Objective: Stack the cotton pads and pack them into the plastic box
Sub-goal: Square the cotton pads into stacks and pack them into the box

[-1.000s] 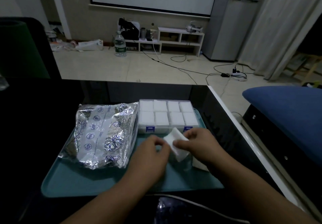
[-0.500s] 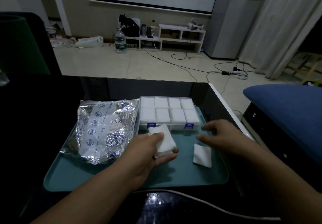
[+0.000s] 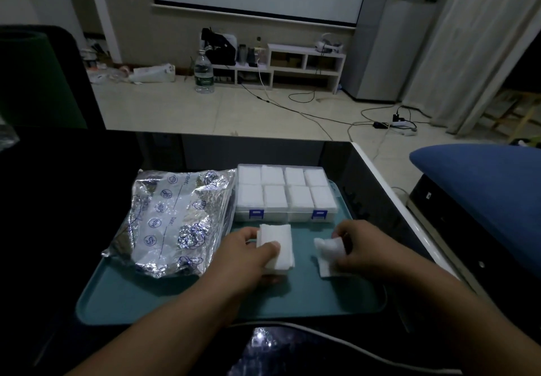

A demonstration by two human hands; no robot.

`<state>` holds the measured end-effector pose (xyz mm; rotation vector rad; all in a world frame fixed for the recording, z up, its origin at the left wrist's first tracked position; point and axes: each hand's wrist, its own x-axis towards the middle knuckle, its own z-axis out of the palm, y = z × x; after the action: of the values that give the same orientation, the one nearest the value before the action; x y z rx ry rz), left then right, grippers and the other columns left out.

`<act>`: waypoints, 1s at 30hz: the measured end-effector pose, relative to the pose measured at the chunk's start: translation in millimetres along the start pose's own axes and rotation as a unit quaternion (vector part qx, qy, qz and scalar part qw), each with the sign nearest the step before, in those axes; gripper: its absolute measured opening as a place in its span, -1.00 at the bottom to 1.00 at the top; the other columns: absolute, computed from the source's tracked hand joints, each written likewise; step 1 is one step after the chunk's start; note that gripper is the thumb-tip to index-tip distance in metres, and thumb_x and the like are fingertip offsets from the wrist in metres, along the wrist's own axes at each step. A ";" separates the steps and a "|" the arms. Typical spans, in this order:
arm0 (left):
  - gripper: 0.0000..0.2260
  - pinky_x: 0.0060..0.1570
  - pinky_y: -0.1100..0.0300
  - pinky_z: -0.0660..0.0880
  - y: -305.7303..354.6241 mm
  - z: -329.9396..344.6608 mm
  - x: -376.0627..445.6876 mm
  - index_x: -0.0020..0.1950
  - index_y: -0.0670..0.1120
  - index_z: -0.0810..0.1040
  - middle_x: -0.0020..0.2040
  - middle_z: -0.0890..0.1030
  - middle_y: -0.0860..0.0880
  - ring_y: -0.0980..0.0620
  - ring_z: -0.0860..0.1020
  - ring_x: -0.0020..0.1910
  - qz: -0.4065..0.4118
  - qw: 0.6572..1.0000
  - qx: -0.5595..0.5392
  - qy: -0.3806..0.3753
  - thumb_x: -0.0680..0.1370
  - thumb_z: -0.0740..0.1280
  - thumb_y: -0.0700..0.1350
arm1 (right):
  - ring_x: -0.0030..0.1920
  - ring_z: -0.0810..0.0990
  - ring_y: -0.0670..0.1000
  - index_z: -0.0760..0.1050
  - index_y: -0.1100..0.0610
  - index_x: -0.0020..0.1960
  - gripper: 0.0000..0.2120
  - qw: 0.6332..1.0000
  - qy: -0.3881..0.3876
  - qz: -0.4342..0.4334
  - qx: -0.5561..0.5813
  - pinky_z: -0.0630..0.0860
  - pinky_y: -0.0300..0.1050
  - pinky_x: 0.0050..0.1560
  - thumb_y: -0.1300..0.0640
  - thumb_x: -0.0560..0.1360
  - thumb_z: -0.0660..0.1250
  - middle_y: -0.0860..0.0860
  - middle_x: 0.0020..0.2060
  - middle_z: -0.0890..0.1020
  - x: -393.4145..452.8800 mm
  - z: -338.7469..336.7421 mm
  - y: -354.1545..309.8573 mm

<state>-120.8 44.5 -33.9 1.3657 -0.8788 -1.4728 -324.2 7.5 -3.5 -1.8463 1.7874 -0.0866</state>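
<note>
A clear plastic box (image 3: pixel 285 194) with two blue latches stands at the back of a teal tray (image 3: pixel 307 299); its compartments are filled with white cotton pads. My left hand (image 3: pixel 246 255) grips a small stack of white cotton pads (image 3: pixel 278 248) just above the tray, in front of the box. To its right, my right hand (image 3: pixel 363 246) pinches a single cotton pad (image 3: pixel 329 249) and lifts one end of it off the tray.
A crinkled silver foil bag (image 3: pixel 175 220) lies on the tray's left half, against the box. The tray sits on a black table whose right edge (image 3: pixel 389 188) is white. A white cable (image 3: pixel 322 331) runs along the near side. A blue cushion (image 3: pixel 483 182) is at right.
My right hand let go of the stack, moved right and down to the loose pad on the tray and took hold of it. My left hand kept the stack and held it flatter.
</note>
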 end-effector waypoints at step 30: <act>-0.87 -0.20 0.05 0.65 6.7 7.7 -4.5 0.06 -0.24 0.59 -0.11 0.70 -0.19 -0.07 0.69 -0.17 0.047 0.998 -0.048 -0.008 0.59 0.32 -0.21 | -0.24 0.60 -0.17 0.65 0.09 -0.08 -0.79 0.943 0.096 -0.117 0.296 0.50 -0.29 -0.22 -0.01 0.56 0.32 -0.06 -0.24 0.69 -12.8 33.9 -44.8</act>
<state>-127.5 45.9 -25.2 1.2278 -0.8584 -1.4371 -271.0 29.0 -8.4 -1.6213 1.4309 -0.8262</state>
